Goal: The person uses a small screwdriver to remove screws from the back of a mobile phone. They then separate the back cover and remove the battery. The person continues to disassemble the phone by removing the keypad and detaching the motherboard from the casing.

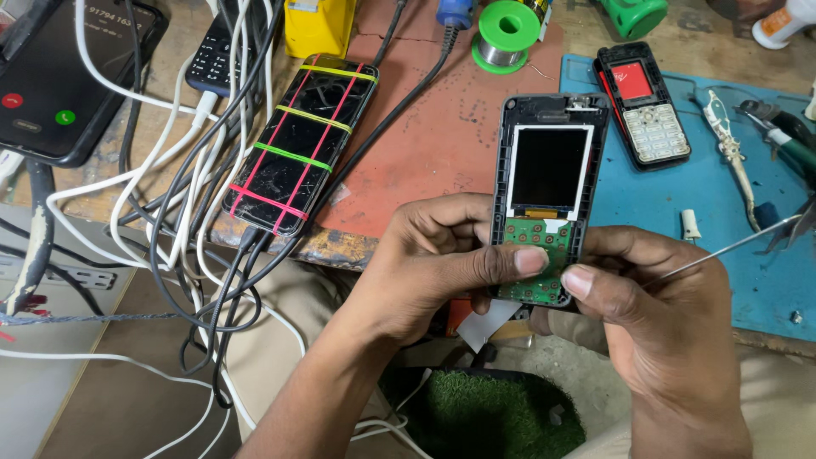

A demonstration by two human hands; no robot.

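**benchrat:** so what's the person actually gripping here?

**solderfan:** A small black keypad phone with its front cover off [546,197], dark screen in a white frame and a bare green circuit board showing below it. It stands upright between both hands, just past the bench edge. The left hand [429,263] wraps around from the left side, thumb [510,260] pressed flat across the green board. The right hand [659,310] clamps the lower right corner, its thumb [586,280] touching the board right beside the other thumb tip. So both sets of fingers are closed tight on the phone.

**benchrat:** anything else in the right hand?

**solderfan:** A thin metal rod [731,246] sticks out from behind its fingers towards the right. Can't tell exactly how it's pinched.

**benchrat:** and around them?

**solderfan:** Beyond the left fingers lies a cracked black smartphone bound with coloured rubber bands [302,140], with a tangle of white and black cables [183,212] further left. Past the fingertips there's a green spool of solder wire [506,34]. Beyond the right hand, on a blue mat [765,289], sits another opened keypad phone with pale keys [642,106] and metal tweezers [731,153].
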